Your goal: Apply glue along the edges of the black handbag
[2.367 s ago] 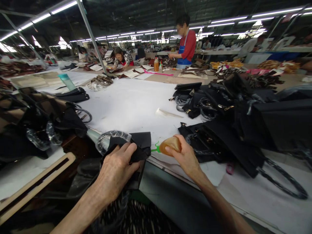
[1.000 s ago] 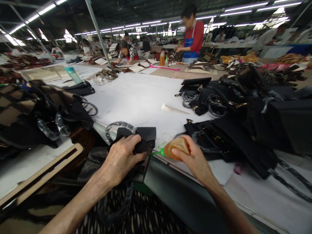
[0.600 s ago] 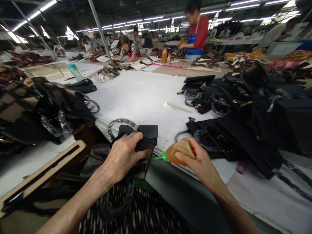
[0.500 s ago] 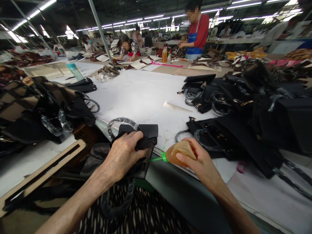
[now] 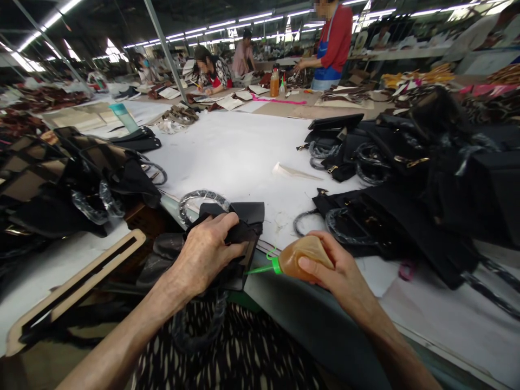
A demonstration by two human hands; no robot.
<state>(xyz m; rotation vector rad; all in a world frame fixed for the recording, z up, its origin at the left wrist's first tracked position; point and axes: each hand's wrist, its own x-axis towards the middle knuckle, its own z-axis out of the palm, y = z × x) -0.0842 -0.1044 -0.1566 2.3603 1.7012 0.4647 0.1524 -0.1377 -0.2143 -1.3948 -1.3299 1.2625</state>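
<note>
My left hand (image 5: 211,249) is closed on the edge of a black handbag (image 5: 249,230) at the near edge of the table, thumb on one side and fingers over the top. Plastic-wrapped loop handles stick out from the bag above and below. In my right hand (image 5: 337,265) is a squeeze bottle (image 5: 303,259) of amber liquid, probably glue, lying nearly level. Its thin green nozzle (image 5: 260,269) points left, with the tip at the bag's edge; whether it touches I cannot tell. Part of the bag is hidden under my left hand.
Black handbags (image 5: 390,216) with wrapped handles are heaped on the right, more bags (image 5: 73,179) on the left. A tan slotted frame (image 5: 77,287) lies at lower left. A paper scrap (image 5: 292,171) rests on the white tabletop (image 5: 235,146). Across it, a person in red (image 5: 339,38) stands.
The bottle has shifted slightly right and down, its nozzle tip now lower along the bag's edge. My left hand keeps its hold. Across the table, the person in red has extended an arm.
</note>
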